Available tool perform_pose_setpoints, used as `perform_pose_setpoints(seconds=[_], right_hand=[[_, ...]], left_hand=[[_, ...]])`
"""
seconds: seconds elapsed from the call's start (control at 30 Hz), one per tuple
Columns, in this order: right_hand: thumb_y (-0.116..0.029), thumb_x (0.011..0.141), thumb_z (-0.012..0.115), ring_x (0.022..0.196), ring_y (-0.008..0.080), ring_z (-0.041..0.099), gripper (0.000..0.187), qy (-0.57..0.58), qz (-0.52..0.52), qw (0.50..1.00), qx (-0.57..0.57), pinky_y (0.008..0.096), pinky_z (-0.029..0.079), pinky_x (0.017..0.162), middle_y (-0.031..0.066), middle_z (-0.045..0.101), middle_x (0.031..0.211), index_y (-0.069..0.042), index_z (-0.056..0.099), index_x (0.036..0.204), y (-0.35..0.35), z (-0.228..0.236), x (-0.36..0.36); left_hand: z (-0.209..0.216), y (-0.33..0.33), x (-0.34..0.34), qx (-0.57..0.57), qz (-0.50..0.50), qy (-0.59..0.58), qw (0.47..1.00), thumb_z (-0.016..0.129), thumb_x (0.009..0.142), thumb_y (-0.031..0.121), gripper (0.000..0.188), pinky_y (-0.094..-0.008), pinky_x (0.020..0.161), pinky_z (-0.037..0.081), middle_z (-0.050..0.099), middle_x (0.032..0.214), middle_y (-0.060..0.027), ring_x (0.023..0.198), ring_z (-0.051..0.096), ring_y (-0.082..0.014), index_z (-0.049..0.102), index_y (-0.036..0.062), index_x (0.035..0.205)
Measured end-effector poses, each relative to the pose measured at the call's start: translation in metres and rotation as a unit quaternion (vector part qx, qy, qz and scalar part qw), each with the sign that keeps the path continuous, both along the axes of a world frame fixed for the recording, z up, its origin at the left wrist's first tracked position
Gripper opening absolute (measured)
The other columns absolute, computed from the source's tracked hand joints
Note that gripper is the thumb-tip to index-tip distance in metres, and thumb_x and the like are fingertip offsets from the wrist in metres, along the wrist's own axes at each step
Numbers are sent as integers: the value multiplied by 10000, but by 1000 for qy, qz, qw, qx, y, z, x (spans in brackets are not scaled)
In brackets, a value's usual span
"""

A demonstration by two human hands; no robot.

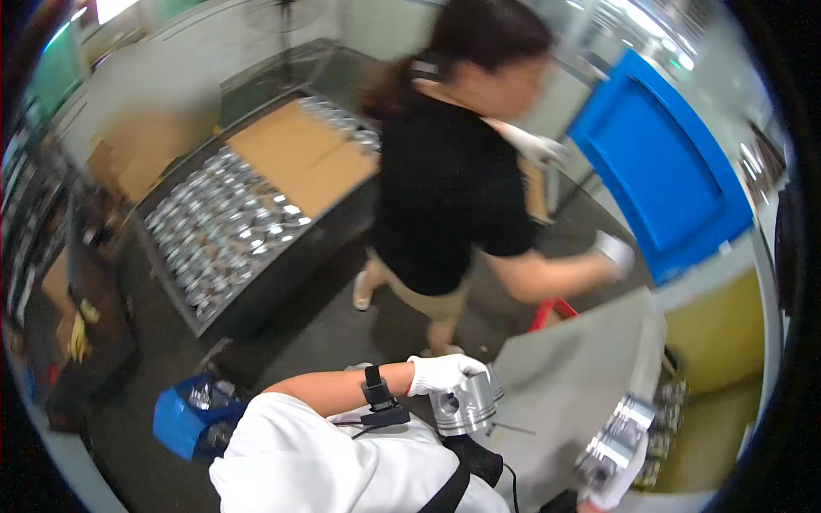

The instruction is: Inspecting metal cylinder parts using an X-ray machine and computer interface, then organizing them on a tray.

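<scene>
My left hand point(441, 374), in a white glove, is closed on a shiny metal piston point(466, 412) held close to my body, beside the grey worktable point(556, 376). Dark straps circle the wrist of that arm. Toward the lower right, my right hand point(626, 480) is also gloved in white and grips a second metal piston point(617, 440) over the right part of the table. The fingers of this hand are partly hidden by the piston.
Across the table's far side a person in a black shirt point(453, 179) and white gloves is moving. A large crate point(256, 295) holds many pistons and a cardboard sheet point(304, 158). A blue panel point(658, 162) stands at right; a blue bin point(178, 425) with metal parts is at lower left.
</scene>
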State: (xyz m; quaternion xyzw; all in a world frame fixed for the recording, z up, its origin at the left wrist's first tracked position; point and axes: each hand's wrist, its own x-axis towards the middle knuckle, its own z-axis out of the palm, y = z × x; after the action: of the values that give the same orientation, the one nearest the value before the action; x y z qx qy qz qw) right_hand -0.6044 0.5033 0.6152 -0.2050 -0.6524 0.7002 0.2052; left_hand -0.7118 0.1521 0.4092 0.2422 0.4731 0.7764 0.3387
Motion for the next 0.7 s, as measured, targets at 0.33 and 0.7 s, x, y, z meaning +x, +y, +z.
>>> perform_pose_setpoints(seconds=[0.33,0.7], right_hand=[[-166,1069,506,836,237,690,394,-134,360,910,158,358,594,701,126,698,1073,-4,537,1427,-107,-24,-23],[-54,777,678,1064,377,703,467,78,532,631,559,419,558,950,195,712,1133,-60,651,1243,-551,-101,-264]], left_hand=[[-19,-205,95,-48,272,-71,958,590,822,-26,438,-309,967,510,724,1143,-33,1072,632,-128,700,27,1243],[-27,-477,99,-416,496,9,762,651,803,66,409,-390,1005,514,697,1149,-170,1110,665,-318,704,53,1209]])
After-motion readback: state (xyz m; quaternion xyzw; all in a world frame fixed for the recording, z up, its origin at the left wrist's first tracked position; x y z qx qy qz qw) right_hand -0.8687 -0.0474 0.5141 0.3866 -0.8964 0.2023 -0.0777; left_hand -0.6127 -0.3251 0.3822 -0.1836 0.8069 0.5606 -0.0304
